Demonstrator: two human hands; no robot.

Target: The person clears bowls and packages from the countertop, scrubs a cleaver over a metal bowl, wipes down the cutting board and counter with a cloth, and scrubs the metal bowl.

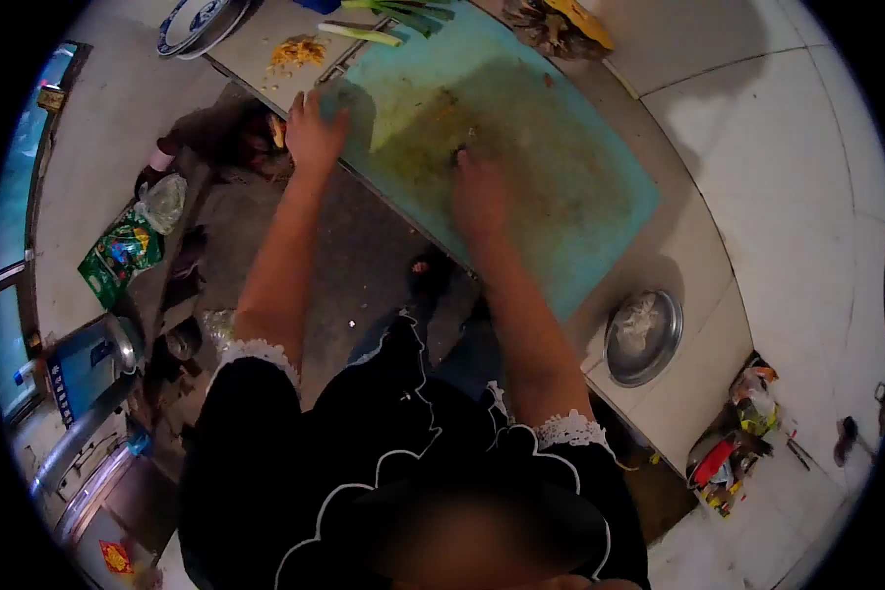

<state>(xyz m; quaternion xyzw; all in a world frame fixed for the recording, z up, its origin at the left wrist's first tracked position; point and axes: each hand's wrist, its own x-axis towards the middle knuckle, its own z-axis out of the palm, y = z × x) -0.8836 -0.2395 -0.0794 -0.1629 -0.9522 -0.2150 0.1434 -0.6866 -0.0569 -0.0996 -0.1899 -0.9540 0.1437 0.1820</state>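
Note:
A large turquoise cutting board (580, 187), stained in its middle, lies on the counter in front of me. My left hand (317, 136) is at the board's left edge by the counter's front, fingers apart and holding nothing. Over the middle of the board, my right hand (480, 195) points away from me with its fingers drawn together. A small dark bit shows at its fingertips; what the fingers hold, if anything, I cannot make out. Green onions (388, 22) lie across the board's far left corner. Chopped orange-yellow pieces (298, 53) sit on the counter beyond my left hand.
A metal bowl (671, 344) with pale food stands right of the board. Blue-and-white plates (192, 25) are at the far left. Behind the board lies a brown bundle with a yellow piece (560, 28). A green packet (123, 251) lies at the left.

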